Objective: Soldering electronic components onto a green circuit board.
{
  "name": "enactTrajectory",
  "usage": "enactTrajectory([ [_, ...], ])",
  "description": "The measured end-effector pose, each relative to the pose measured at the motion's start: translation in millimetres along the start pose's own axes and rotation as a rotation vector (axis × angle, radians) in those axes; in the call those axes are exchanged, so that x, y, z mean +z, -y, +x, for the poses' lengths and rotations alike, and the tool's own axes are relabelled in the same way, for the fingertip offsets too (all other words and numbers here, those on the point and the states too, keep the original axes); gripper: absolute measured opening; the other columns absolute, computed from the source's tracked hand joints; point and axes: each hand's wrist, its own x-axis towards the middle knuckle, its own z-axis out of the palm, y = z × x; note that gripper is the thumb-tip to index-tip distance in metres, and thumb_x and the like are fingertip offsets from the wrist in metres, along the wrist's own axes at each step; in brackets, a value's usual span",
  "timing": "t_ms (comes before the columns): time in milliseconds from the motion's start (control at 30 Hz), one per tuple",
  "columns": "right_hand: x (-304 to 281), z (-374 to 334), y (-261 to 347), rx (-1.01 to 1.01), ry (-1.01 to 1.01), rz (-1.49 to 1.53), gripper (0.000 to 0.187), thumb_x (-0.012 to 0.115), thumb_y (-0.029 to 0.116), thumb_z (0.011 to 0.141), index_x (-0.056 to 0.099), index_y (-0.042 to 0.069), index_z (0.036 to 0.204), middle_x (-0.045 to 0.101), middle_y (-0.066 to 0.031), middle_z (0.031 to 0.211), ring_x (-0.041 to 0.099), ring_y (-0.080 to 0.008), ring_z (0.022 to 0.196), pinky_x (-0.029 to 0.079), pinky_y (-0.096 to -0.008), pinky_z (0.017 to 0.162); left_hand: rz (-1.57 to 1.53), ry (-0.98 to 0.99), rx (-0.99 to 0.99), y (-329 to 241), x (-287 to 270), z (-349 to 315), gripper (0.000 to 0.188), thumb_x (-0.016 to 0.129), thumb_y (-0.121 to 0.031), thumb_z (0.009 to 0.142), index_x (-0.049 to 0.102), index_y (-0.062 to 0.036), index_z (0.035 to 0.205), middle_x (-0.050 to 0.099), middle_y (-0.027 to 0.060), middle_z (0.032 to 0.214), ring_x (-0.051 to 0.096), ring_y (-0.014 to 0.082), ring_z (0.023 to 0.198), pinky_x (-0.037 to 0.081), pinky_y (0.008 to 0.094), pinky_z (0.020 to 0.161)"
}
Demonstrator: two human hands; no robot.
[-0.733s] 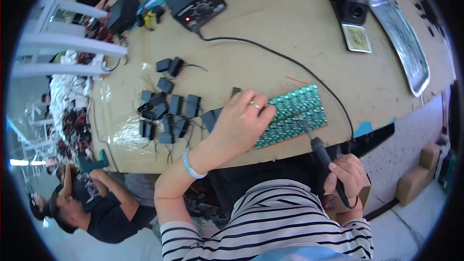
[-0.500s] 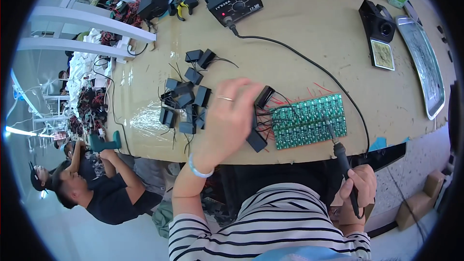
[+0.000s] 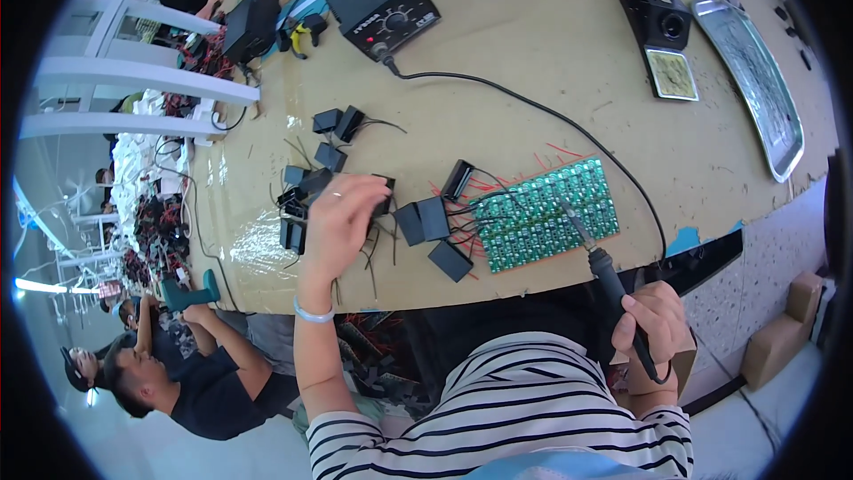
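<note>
Board (image 3: 546,213) on the table (image 3: 471,129), long axis left to right, right end angled away.
Right fingers clasp the iron (image 3: 609,289), pointing up-left at the board; left hand (image 3: 342,222) at blocks (image 3: 330,157), grasp unclear. Near table edge close; bare table beyond, crossed by a cord (image 3: 533,107).

The left hand (image 3: 341,218) partly hides the black boxes (image 3: 330,157); whether it grips one is unclear.
</note>
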Motion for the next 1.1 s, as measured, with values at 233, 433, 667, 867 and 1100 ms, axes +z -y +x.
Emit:
enactTrajectory([
  [233,5.0,6.4,-7.1,-0.028,-0.023,0.022,0.008,0.064,0.002,0.088,0.063,-0.003,0.093,0.062,-0.0104,0.069,0.060,-0.0251,0.055,0.050,-0.0349,0.053,-0.623,-0.231,-0.174,-54.6,-0.2,36.1,0.011,0.055,-0.005,0.104,0.064,-0.0019,0.109,0.060,0.0011,0.088,0.051,0.0055,0.072,0.042,0.0220,0.066],
  [433,12.5,4.4,-14.5,0.000,-0.041,0.069,0.022,0.070,-0.004,0.076,0.066,0.001,0.097,0.064,-0.0064,0.072,0.062,-0.0231,0.057,0.052,-0.0322,0.055,-0.142,0.179,0.080,-89.3,55.8,64.5,0.014,0.068,0.002,0.089,0.071,-0.0033,0.102,0.061,0.0086,0.088,0.064,0.0241,0.075,0.051,0.0325,0.066],
  [667,20.3,7.7,-22.5,-0.004,-0.002,0.099,0.025,0.071,-0.004,0.074,0.067,0.000,0.098,0.063,-0.0071,0.074,0.062,-0.0234,0.059,0.053,-0.0331,0.057,-0.026,0.207,0.154,-82.8,75.1,70.9,0.013,0.071,0.000,0.084,0.070,-0.0041,0.097,0.063,0.0089,0.091,0.066,0.0300,0.083,0.055,0.0395,0.073],
  [867,23.0,10.2,-23.9,-0.021,0.001,0.095,0.011,0.067,0.000,0.084,0.065,0.000,0.094,0.063,-0.0074,0.070,0.061,-0.0233,0.055,0.051,-0.0326,0.054,-0.031,0.201,0.164,-82.8,76.7,73.5,0.013,0.072,0.000,0.084,0.069,-0.0031,0.096,0.063,0.0097,0.090,0.066,0.0304,0.084,0.055,0.0395,0.073],
  [1100,23.3,11.2,-21.2,-0.024,0.012,0.083,0.012,0.068,0.000,0.083,0.065,0.000,0.094,0.063,-0.0070,0.070,0.061,-0.0233,0.055,0.051,-0.0330,0.054,0.002,0.209,0.188,-82.1,78.4,75.3,0.009,0.070,0.000,0.085,0.068,-0.0027,0.093,0.062,0.0098,0.089,0.066,0.0307,0.083,0.054,0.0404,0.071],
])
